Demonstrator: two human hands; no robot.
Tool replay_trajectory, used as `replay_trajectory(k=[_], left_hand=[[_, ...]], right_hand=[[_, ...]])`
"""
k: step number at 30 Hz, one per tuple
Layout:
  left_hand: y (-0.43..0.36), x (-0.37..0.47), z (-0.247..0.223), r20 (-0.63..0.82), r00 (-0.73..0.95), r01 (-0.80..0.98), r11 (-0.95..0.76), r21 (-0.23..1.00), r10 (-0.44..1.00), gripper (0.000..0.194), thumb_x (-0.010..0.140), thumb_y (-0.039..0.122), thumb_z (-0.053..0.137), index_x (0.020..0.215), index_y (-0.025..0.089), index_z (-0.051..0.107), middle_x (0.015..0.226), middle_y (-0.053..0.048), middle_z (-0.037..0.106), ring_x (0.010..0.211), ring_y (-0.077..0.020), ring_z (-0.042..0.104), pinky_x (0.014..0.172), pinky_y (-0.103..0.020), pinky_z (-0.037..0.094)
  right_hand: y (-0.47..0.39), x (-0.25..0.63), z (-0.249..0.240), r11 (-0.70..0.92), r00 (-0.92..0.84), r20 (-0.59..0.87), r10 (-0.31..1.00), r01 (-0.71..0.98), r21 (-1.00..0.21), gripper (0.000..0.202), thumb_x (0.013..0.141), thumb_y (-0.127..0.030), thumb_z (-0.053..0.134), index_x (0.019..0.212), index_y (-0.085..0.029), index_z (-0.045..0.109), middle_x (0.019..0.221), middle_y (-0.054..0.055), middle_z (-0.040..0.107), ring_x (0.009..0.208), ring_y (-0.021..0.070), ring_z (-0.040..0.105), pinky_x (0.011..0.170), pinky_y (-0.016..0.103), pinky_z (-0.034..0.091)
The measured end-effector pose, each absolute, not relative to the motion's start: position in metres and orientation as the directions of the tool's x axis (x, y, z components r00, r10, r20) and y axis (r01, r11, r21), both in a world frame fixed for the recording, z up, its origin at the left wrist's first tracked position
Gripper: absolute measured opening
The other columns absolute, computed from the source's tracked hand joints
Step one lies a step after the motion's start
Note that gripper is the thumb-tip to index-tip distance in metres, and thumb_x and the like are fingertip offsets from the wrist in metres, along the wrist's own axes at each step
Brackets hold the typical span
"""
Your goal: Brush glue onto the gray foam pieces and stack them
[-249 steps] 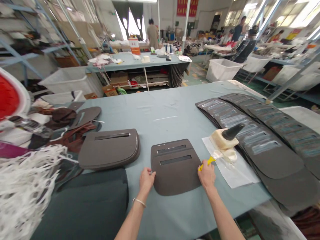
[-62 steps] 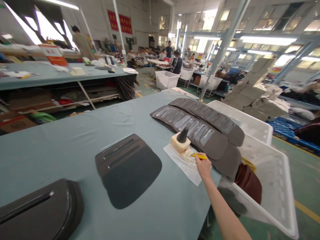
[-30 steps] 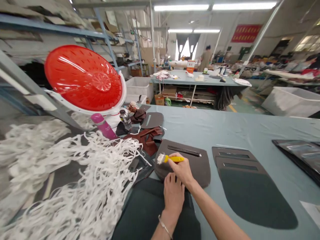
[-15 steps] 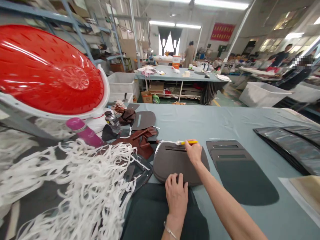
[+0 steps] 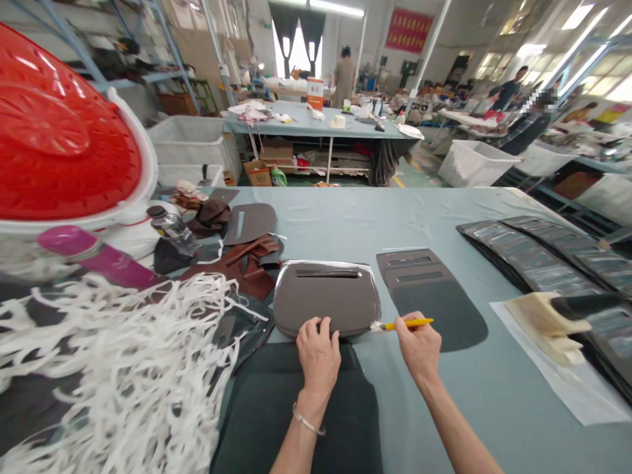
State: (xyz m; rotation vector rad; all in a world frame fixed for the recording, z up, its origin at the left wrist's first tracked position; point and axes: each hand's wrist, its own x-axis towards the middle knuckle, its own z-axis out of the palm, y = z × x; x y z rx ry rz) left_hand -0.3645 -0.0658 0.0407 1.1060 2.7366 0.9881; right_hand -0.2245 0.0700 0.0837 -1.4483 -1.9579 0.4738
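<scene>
My right hand (image 5: 419, 343) grips a yellow-handled brush (image 5: 409, 324), whose whitish tip touches the lower right edge of a stack of dark grey-brown rounded panels (image 5: 328, 299). The top panel has a slot near its upper edge and a shiny white line along its top and right rims. On the stack's lower edge rests my left hand (image 5: 318, 352), fingers apart and bent slightly. Below it lies a dark green-black piece (image 5: 301, 415). Slotted panels (image 5: 434, 309) lie to the right of the stack.
White strips (image 5: 123, 368) are heaped at the left, by a purple bottle (image 5: 99, 257), a clear bottle (image 5: 172, 230) and brown scraps (image 5: 251, 263). A red basket (image 5: 64, 131) stands behind. Dark panels (image 5: 538, 257) and a glue-stained container (image 5: 548, 326) lie right.
My right hand has moved the brush from the panel's top edge to its lower right edge. More white line shows along the right rim. The view has shifted right.
</scene>
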Motion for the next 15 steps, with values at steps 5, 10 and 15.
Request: replay_trajectory(k=[5, 10, 15], left_hand=[[-0.083, -0.434, 0.063, 0.034, -0.802, 0.354, 0.429, 0.831, 0.596, 0.034, 0.091, 0.029, 0.031, 0.115, 0.019, 0.053, 0.111, -0.008, 0.063, 0.104, -0.0169, 0.057, 0.092, -0.034, 0.043], [-0.094, -0.491, 0.058, -0.068, -0.774, 0.370, 0.537, 0.758, 0.629, 0.035, 0.088, 0.022, 0.032, 0.119, 0.019, 0.047, 0.105, -0.006, 0.067, 0.100, -0.0172, 0.060, 0.092, -0.036, 0.041], [-0.096, -0.488, 0.041, -0.014, -0.735, 0.506, 0.562, 0.655, 0.678, 0.038, 0.086, 0.015, 0.034, 0.122, 0.021, 0.045, 0.110, -0.005, 0.065, 0.106, -0.0169, 0.055, 0.093, -0.035, 0.038]], right_hand=[[-0.014, -0.303, 0.092, 0.432, -0.525, 0.237, 0.818, 0.288, -0.854, 0.022, 0.083, -0.038, 0.051, 0.074, -0.020, 0.060, 0.065, 0.001, 0.063, 0.055, 0.0132, 0.057, 0.058, 0.023, 0.044], [-0.034, -0.333, 0.074, 0.429, -0.611, 0.235, 0.756, 0.191, -0.883, 0.020, 0.084, -0.035, 0.052, 0.077, -0.019, 0.063, 0.068, 0.001, 0.064, 0.057, 0.0122, 0.058, 0.060, 0.022, 0.045], [0.035, -0.220, 0.068, 0.386, -0.331, 0.237, 0.913, 0.521, -0.761, 0.028, 0.079, -0.045, 0.058, 0.072, -0.018, 0.063, 0.057, -0.001, 0.060, 0.048, 0.0116, 0.053, 0.052, 0.022, 0.041]])
